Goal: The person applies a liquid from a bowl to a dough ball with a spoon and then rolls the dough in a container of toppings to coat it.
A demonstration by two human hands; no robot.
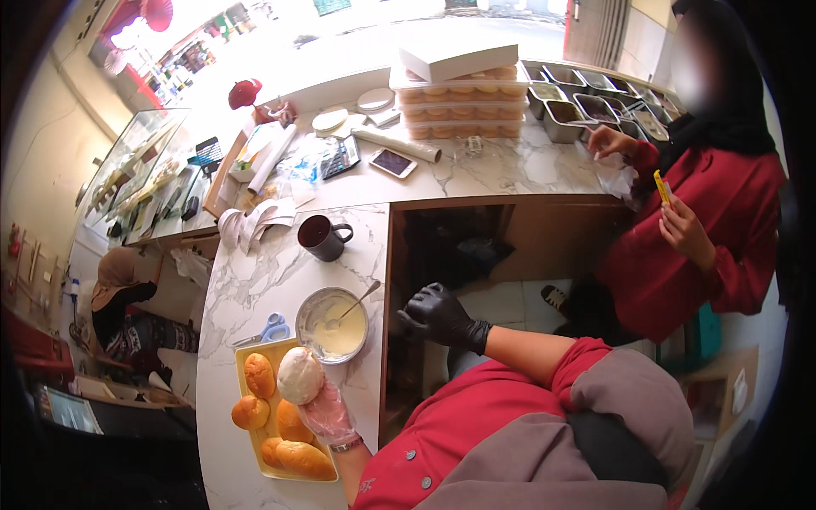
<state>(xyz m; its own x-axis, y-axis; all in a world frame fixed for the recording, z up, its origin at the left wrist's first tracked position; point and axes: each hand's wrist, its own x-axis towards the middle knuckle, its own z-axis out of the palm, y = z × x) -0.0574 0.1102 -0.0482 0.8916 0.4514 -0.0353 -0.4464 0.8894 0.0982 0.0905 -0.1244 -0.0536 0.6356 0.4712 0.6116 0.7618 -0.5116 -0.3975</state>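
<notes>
A round bun (pixel 301 376) coated in white cream rests in my left hand (pixel 327 415), which wears a clear plastic glove and grips it from below. That hand is over a yellow tray (pixel 251 463) of several golden-brown bread rolls (pixel 306 460). Just beyond the bun stands a metal bowl (pixel 364 342) of pale cream, with a spoon (pixel 361 299) leaning in it. My right hand (pixel 446 319), in a black glove, is held off the table's right edge, its fingers curled in with nothing visible in them.
Blue-handled scissors (pixel 273 328) lie beside the bowl, a dark mug (pixel 323 239) behind it. Stacked clear boxes (pixel 463 110), a phone (pixel 393 163) and metal topping pans (pixel 563 119) line the far counter. To the right, a co-worker (pixel 680 229) holds a yellow item (pixel 661 185); another person (pixel 127 293) is at left.
</notes>
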